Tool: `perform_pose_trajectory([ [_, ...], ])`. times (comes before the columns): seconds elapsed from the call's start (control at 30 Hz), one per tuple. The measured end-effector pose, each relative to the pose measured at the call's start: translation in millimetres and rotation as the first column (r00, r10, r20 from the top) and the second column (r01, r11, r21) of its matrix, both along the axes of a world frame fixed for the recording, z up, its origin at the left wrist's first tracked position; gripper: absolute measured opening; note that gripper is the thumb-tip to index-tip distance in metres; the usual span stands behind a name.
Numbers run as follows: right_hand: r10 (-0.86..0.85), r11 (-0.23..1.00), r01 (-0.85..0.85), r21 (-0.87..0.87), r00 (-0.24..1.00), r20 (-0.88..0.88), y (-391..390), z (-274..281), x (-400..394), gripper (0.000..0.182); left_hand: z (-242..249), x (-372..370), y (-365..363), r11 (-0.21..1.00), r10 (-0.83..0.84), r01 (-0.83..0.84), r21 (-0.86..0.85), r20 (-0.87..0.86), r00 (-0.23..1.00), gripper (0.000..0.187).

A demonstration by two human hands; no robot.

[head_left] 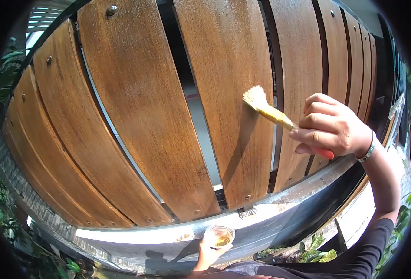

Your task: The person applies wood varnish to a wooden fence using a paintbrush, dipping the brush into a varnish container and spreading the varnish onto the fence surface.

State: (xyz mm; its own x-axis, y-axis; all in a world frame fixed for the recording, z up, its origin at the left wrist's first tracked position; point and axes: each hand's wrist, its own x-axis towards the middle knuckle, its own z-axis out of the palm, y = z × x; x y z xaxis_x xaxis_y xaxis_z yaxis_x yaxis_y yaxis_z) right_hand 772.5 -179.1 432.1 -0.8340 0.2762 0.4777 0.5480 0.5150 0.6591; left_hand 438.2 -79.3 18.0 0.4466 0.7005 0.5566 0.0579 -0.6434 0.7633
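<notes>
My right hand [331,126] is closed round the handle of a paintbrush [275,115], its red end showing below the palm. The brush's pale bristles are over a brown wooden slat [233,93], and its shadow falls down that slat. Low in the view, my left hand [207,253] grips a small clear cup [220,237] with a little yellowish liquid at the bottom. The cup is just below the lower edge of the slatted wood. Several slats have a wet-looking shine near the top.
Dark gaps run between the slats, with round bolt heads [111,10] near their ends. A pale ledge [135,235] follows the lower edge of the wood. Green plants [314,253] grow at the bottom right and along the left side.
</notes>
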Motion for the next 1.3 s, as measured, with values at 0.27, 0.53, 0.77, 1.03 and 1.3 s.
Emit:
perform_pose_trajectory([
  [0.27,0.000,0.995,-0.007,-0.096,0.997,-0.072,10.3,51.6,1.9,0.024,16.5,7.6,-6.6,0.997,-0.003,0.004,-0.083,0.002,1.000,0.074],
  [0.53,0.140,0.888,-0.107,0.447,0.989,-0.042,21.9,179.8,-10.1,0.015,18.3,15.3,-24.0,0.973,-0.036,0.065,-0.221,0.134,0.990,0.091],
  [0.77,-0.025,0.965,-0.020,0.260,0.986,0.167,24.6,92.8,1.4,0.038,13.8,4.6,-20.2,0.954,0.006,0.041,-0.298,0.156,0.988,0.071],
  [1.03,-0.144,0.899,0.104,-0.426,0.988,-0.063,-6.6,9.4,4.8,0.026,8.9,5.1,-11.3,0.981,-0.011,0.018,-0.194,0.037,0.999,0.067],
  [1.3,-0.010,0.994,0.049,0.094,0.928,-0.373,7.7,125.4,25.1,0.012,19.0,20.2,-18.1,0.977,-0.048,0.065,-0.205,0.086,0.995,0.070],
])
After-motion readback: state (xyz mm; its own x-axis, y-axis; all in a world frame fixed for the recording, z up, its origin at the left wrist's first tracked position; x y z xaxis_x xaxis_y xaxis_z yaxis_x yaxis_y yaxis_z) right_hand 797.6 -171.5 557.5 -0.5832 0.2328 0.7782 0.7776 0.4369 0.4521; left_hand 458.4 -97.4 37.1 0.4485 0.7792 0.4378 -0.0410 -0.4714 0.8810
